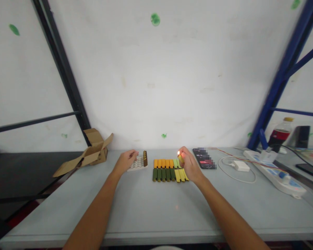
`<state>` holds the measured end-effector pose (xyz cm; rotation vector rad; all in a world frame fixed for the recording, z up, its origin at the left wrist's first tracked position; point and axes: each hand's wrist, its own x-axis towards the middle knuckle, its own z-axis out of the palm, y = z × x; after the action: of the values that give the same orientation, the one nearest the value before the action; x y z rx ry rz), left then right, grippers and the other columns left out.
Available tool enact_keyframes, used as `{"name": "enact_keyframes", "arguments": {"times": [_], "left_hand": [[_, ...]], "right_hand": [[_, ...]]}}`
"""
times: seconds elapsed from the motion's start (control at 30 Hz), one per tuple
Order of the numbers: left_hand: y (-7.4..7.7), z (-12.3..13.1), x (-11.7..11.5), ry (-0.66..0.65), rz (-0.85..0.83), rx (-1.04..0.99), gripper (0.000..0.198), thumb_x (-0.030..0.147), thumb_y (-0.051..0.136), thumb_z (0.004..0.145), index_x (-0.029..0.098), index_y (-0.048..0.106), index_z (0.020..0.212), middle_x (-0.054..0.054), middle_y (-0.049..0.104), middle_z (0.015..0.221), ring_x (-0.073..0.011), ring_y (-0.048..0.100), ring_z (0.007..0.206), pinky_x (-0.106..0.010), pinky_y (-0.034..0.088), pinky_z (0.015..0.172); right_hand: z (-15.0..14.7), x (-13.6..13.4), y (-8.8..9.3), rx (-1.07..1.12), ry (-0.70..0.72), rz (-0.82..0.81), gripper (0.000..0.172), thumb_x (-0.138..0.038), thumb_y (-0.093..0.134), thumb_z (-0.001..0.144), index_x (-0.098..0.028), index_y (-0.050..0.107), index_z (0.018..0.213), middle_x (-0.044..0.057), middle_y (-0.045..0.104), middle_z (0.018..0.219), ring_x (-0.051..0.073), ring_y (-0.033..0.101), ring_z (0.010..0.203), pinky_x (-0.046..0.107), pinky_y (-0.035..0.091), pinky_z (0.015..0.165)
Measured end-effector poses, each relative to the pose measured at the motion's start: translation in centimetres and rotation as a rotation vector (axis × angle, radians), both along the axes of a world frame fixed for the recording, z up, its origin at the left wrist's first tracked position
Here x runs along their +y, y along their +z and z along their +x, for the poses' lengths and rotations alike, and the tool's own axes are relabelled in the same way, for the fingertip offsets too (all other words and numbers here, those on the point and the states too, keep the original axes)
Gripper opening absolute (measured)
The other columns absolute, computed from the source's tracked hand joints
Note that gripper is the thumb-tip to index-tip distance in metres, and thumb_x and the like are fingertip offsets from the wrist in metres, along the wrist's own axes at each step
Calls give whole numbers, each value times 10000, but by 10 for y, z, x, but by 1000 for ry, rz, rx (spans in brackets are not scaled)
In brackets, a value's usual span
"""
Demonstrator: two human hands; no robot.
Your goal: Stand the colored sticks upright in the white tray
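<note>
My right hand point(190, 164) is closed around a yellow-green lighter point(181, 158) with a small flame point(178, 153) burning at its top. It hovers over the right end of two rows of lighters point(169, 169) lying on the table: orange and light green behind, dark green and yellow in front. My left hand point(127, 160) rests with curled fingers on a white tray point(138, 163) that holds a few dark lighters point(145, 158) standing at its right edge.
An open cardboard box point(90, 152) lies at the table's back left. A phone point(204, 158), a white charger with cable point(240, 165) and a power strip point(275, 172) lie to the right. A cola bottle point(279, 134) stands beyond.
</note>
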<state>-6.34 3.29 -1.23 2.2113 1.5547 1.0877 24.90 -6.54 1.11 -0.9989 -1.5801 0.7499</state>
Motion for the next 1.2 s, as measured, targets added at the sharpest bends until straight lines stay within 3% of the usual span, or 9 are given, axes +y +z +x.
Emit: {"name": "enact_keyframes", "arguments": {"times": [0.2,0.4,0.6,0.7,0.8,0.93,1.07,1.2], "left_hand": [[0,-1,1,1,-3,32,423,533,414,890,204,662,794,-12,693,664,-186,606,604,-267,411,577],[0,-1,1,0,-13,38,428,533,405,893,206,661,789,-12,696,661,-182,594,573,-262,398,547],[-1,0,1,-8,-7,43,415,519,423,892,200,670,793,-5,689,650,-177,593,573,-265,411,573],[-1,-1,1,-7,-13,40,404,513,428,895,201,655,771,-2,674,633,-175,594,576,-266,415,580],[4,4,-3,4,12,-12,359,499,452,893,196,642,863,-3,667,639,-173,593,585,-271,425,594],[17,33,-19,-60,176,-184,418,426,538,871,194,528,1218,-13,711,814,-170,623,752,-287,474,743],[23,77,-44,-335,157,-163,349,402,610,853,199,607,1137,-81,705,1022,-169,614,781,-302,491,741],[14,114,-61,-506,115,-238,417,378,641,858,210,591,1237,-115,672,1150,-194,636,895,-333,508,825]], "right_hand": [[1,4,-3,109,34,37,219,-376,328,942,-228,412,805,-61,332,594,117,337,508,239,278,482],[2,5,-4,60,5,25,259,-439,312,959,-232,402,831,-53,341,636,118,357,527,237,289,487],[7,7,-10,-114,-67,-85,388,-584,273,965,-232,402,1067,-77,343,624,131,395,532,247,331,545],[7,7,-10,-144,-102,-85,424,-576,377,932,-218,346,1157,-80,398,635,140,432,559,262,365,587],[6,6,-8,-160,-103,-104,602,-533,579,833,-212,250,1221,-81,450,676,145,473,592,264,379,614],[2,6,-6,-96,-34,-153,718,-482,680,762,-228,180,1210,-88,446,708,132,466,586,247,372,597],[-2,6,-10,-58,26,-122,628,-510,621,816,-226,188,1174,-93,409,697,114,420,571,230,336,574],[-9,5,-18,-41,50,-82,551,-547,519,884,-222,196,1190,-101,367,668,113,396,568,230,323,575]]}}
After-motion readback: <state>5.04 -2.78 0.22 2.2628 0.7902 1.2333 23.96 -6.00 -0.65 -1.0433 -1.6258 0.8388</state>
